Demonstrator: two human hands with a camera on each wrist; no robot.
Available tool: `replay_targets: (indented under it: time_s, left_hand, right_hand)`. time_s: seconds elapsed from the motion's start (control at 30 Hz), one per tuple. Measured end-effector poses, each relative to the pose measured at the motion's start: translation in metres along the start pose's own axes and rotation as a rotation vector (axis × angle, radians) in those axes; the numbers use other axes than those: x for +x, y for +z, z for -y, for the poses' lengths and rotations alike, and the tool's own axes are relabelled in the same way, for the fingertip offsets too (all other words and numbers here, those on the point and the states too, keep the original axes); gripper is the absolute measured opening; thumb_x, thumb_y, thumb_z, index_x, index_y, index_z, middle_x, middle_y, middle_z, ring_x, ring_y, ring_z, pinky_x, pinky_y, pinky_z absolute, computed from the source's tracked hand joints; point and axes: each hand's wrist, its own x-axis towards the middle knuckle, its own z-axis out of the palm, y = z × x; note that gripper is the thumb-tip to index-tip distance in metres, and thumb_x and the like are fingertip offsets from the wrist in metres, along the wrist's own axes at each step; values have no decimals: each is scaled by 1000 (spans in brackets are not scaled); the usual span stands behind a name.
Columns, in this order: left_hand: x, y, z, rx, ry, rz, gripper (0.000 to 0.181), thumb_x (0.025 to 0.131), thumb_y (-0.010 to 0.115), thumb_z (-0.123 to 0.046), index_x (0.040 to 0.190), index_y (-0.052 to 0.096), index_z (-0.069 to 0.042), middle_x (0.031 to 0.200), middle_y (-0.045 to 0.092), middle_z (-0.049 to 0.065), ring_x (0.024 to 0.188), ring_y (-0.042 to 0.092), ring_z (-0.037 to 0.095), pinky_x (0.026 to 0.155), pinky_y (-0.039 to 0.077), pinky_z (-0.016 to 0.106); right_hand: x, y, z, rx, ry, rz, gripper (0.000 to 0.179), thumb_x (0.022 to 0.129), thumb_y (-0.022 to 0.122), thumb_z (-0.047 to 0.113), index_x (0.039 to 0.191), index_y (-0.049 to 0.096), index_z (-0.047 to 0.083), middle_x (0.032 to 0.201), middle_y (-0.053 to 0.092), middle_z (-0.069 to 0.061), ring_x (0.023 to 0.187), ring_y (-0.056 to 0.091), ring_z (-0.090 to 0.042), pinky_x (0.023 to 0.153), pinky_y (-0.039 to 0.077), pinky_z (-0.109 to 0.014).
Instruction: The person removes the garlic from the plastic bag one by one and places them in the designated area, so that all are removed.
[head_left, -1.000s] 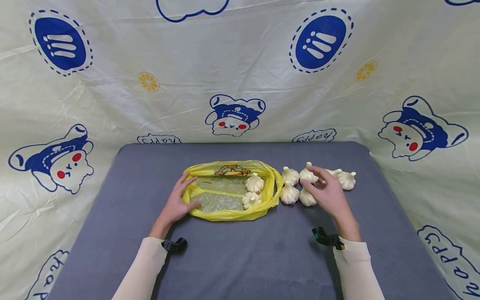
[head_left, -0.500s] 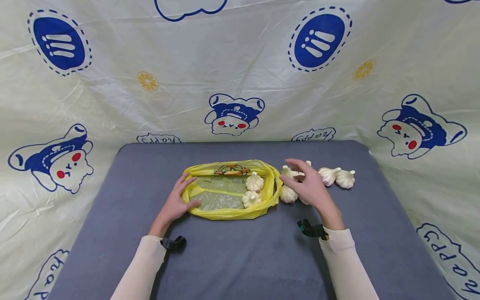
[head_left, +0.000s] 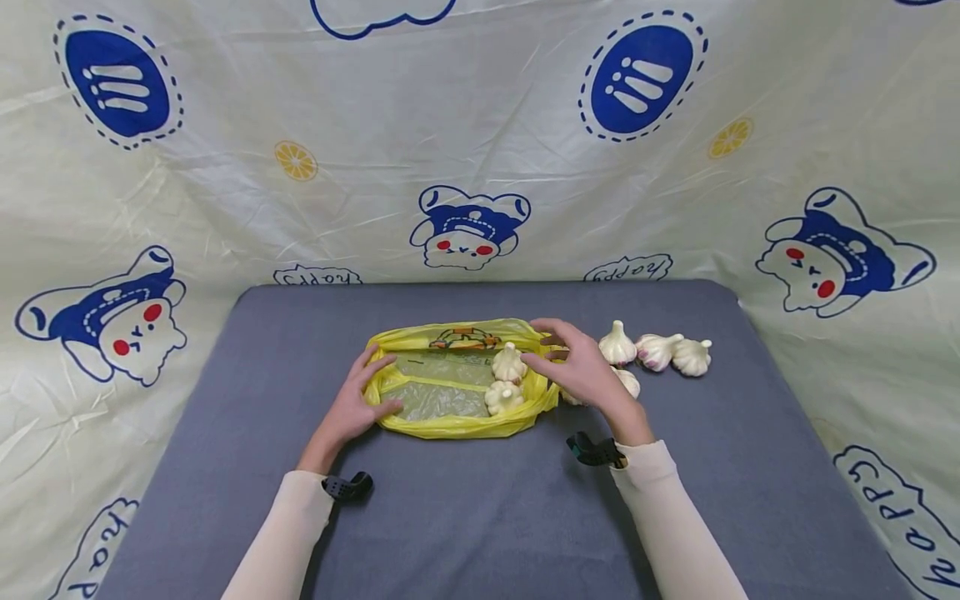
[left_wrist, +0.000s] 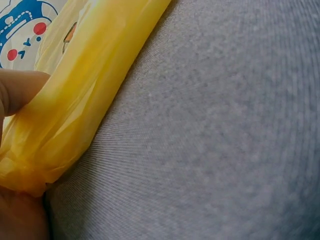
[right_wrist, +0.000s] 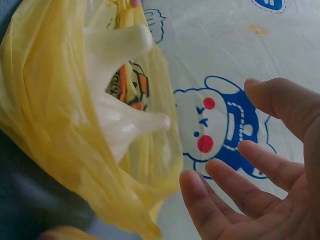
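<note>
A yellow plastic bag (head_left: 442,429) lies mid-table with its mouth spread wide. Two garlic bulbs (head_left: 508,364) stand at the right end inside it; their pale stems show in the right wrist view. My left hand (head_left: 350,403) holds the bag's left end, the rim between thumb and fingers, as the left wrist view shows the bunched plastic (left_wrist: 95,85). My right hand (head_left: 581,364) hovers over the bag's right end, fingers spread and nothing in them; its fingers (right_wrist: 250,192) are apart from the bag in the right wrist view.
Right of the bag are several more garlic bulbs (head_left: 617,344) on the grey tabletop (head_left: 480,508), some partly hidden by my right hand. A printed cloth (head_left: 480,108) hangs behind and at both sides of the table.
My right hand has moved left, from above the loose garlic bulbs to the bag's right end, its fingers spread. The left hand and the two bulbs in the bag have stayed put.
</note>
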Motion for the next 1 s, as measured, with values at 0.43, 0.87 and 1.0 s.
replay_targets:
  time_s: [0.43, 0.87, 1.0]
  left_hand:
    - [1, 0, 1, 0, 21, -10, 74, 83, 84, -13, 150, 52, -7, 172, 16, 14, 158, 11, 42, 123, 16, 66]
    - [0, 1, 2, 16, 11, 8, 73, 85, 82, -15, 151, 51, -10, 173, 14, 13, 158, 9, 42, 122, 15, 70]
    - [0, 1, 2, 19, 15, 7, 72, 85, 82, -15, 151, 52, -10, 172, 14, 13, 158, 10, 43, 122, 15, 70]
  right_hand:
    - [16, 17, -1, 2, 54, 142, 71, 95, 74, 37, 153, 45, 8, 147, 56, -18, 126, 63, -36, 100, 55, -52]
    - [35, 25, 1, -139, 11, 234, 56, 96, 73, 33, 145, 58, 7, 140, 64, -13, 126, 63, -32, 102, 54, -51]
    - [42, 23, 1, -196, -26, 289, 56, 98, 70, 32, 147, 57, 7, 144, 62, -15, 127, 62, -35, 103, 53, -52]
